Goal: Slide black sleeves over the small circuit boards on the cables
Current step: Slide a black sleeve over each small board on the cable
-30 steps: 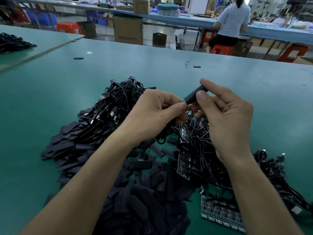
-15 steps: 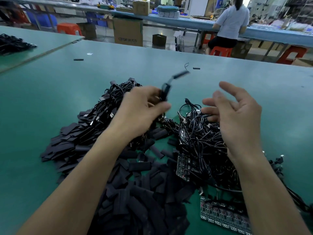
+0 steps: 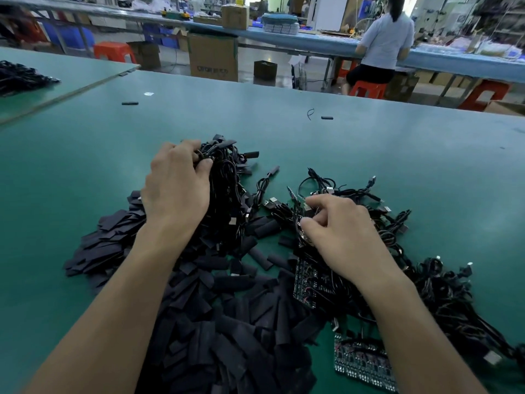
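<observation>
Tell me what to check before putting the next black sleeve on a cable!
1. Left hand free for a sleeve: not ok, it grips the left cable bundle.
2. Right hand holds one cable: cannot tell, its fingers pinch into the tangled cables.
3. Bare board picked out: cannot tell, hidden by the fingers.
4. Loose sleeves close by: ok, heaped between the forearms.
5. Sleeve in hand: not ok, neither hand holds one.

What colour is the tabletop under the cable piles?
The tabletop is plain teal green. The head view, the only one, shows it clearly.
</observation>
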{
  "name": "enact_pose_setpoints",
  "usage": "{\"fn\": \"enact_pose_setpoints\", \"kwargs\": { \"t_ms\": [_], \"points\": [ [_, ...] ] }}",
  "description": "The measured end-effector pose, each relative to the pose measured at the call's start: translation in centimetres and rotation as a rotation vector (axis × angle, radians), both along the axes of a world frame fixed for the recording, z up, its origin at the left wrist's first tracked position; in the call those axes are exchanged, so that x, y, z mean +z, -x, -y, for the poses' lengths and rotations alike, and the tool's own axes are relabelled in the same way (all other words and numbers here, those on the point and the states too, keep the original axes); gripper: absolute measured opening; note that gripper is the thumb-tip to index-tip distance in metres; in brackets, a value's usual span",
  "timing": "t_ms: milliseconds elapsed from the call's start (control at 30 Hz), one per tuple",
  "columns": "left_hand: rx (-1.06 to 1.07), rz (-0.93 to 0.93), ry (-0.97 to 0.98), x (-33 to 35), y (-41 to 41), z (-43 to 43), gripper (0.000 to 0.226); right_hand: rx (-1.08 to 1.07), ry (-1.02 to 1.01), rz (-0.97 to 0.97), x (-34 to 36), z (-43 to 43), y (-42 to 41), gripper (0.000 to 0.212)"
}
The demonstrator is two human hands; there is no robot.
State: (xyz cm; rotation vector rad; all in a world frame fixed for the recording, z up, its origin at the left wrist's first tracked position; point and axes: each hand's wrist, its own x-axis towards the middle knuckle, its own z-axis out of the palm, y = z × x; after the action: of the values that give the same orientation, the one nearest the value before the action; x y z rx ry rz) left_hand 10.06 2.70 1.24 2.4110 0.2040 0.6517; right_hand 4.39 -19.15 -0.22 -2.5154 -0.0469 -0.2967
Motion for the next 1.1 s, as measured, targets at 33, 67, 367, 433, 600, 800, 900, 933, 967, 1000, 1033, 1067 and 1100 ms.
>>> {"fn": "enact_pose_setpoints", "kwargs": {
  "t_ms": [33, 67, 367, 433, 600, 800, 900, 933, 967, 1000, 1033, 1067, 1100],
  "points": [
    [-0.001, 0.005, 0.003, 0.0, 0.0, 0.1, 0.040, 0.002, -0.047, 0.030, 0.0, 0.0, -0.1, 0.035],
    [0.006, 0.017, 0.002, 0.0, 0.1, 0.2, 0.039, 0.003, -0.109, 0.069, 0.1, 0.1, -0.2, 0.031],
    [-0.593, -0.217, 0.473, 2.0, 1.8, 3.1, 0.034, 0.210, -0.675, 0.204, 2.7, -0.3, 0.4, 0.032],
    [-0.696, -0.308, 0.558, 1.9, 2.3, 3.9, 0.037, 0.289, -0.709, 0.216, 2.9, -0.3, 0.5, 0.032],
    [-0.789, -0.357, 0.776, 2.0, 2.7, 4.7, 0.035, 0.453, -0.830, 0.214, 3.3, -0.5, 0.7, 0.028],
    [-0.949, -0.351, 0.844, 1.7, 2.8, 4.5, 0.019, 0.321, -0.834, 0.195, 3.0, -0.2, 0.5, 0.025],
    [-0.903, -0.251, 0.753, 1.6, 2.6, 4.6, 0.009, 0.147, -0.685, 0.221, 2.9, 0.0, 0.3, 0.023],
    [-0.897, -0.224, 0.719, 1.6, 2.6, 4.5, 0.008, 0.114, -0.656, 0.231, 2.9, 0.0, 0.3, 0.019],
    [-0.900, -0.207, 0.693, 1.7, 2.6, 4.5, 0.006, 0.101, -0.645, 0.242, 3.0, 0.0, 0.4, 0.015],
    [-0.914, -0.201, 0.678, 1.8, 2.6, 4.5, 0.003, 0.108, -0.638, 0.255, 3.1, 0.0, 0.5, 0.016],
    [-0.931, -0.197, 0.665, 1.9, 2.6, 4.5, 0.008, 0.132, -0.626, 0.262, 3.2, 0.1, 0.5, 0.021],
    [-0.946, -0.192, 0.647, 1.9, 2.7, 4.5, 0.017, 0.162, -0.618, 0.257, 3.2, 0.1, 0.6, 0.026],
    [-0.957, -0.187, 0.633, 1.8, 2.8, 4.6, 0.026, 0.197, -0.619, 0.241, 3.1, 0.1, 0.7, 0.028]
  ]
}}
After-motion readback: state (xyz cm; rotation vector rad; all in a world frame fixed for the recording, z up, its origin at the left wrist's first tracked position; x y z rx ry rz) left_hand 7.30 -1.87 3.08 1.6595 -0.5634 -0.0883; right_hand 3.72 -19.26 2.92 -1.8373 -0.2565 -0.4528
